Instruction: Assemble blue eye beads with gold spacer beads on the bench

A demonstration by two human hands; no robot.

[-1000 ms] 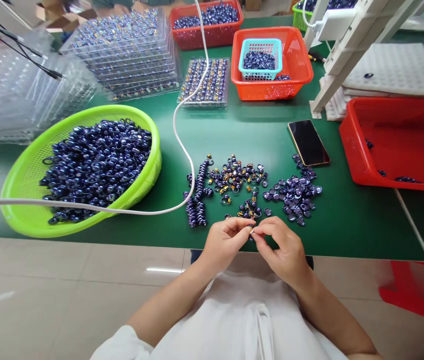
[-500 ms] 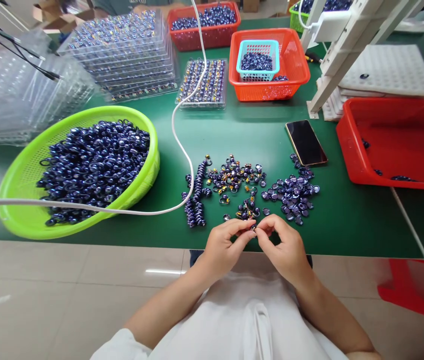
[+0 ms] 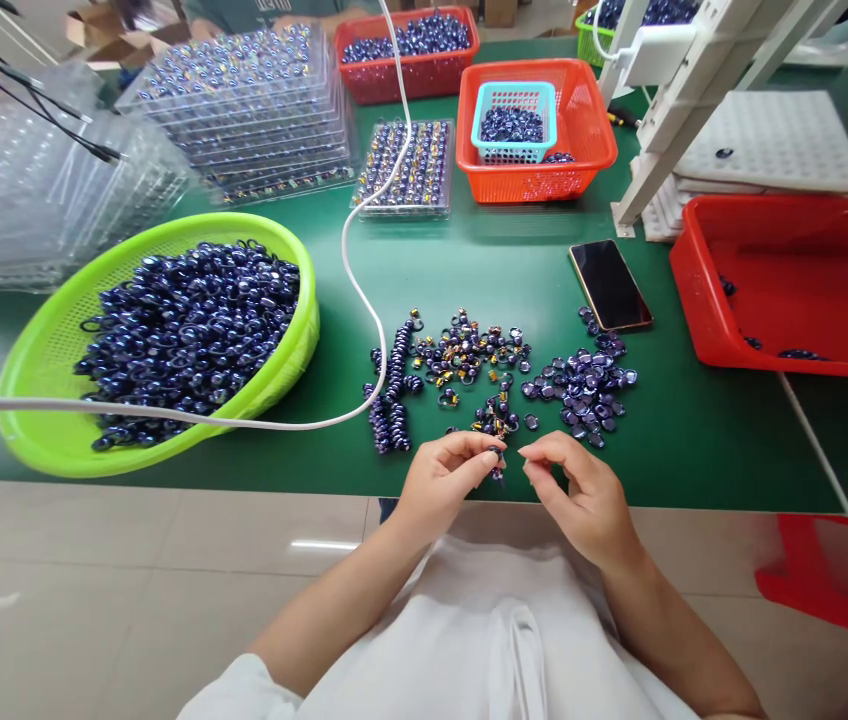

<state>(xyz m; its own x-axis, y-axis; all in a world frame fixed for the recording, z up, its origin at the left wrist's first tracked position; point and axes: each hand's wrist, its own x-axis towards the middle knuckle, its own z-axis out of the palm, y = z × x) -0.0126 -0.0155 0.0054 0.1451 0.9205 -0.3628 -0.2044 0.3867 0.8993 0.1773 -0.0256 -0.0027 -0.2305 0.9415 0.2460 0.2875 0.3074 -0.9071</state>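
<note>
My left hand (image 3: 443, 480) pinches a small dark ring (image 3: 497, 462) between thumb and forefinger at the table's front edge. Just to its right, my right hand (image 3: 581, 490) is apart from the ring, its thumb and forefinger tips close together; whether a tiny piece is between them cannot be made out. Beyond my fingers lies a small cluster of dark rings with gold-coloured bits (image 3: 495, 412), and a larger heap of the same kind (image 3: 465, 350) is behind it. Loose shiny purple-blue oval pieces (image 3: 589, 390) are spread to the right. Rows of stacked dark rings (image 3: 398, 380) stand left.
A green basket (image 3: 304, 300) of dark rings stands left, crossed by a white cable (image 3: 353, 260). Filled clear trays (image 3: 405, 170), orange-red baskets (image 3: 536, 185) and a phone (image 3: 611, 285) are further back. A red tray (image 3: 806, 260) is at right. Another person (image 3: 266, 12) sits opposite.
My right hand has drawn away to the right from my left fingers. The ring in my left hand has shifted slightly left and shows more plainly.
</note>
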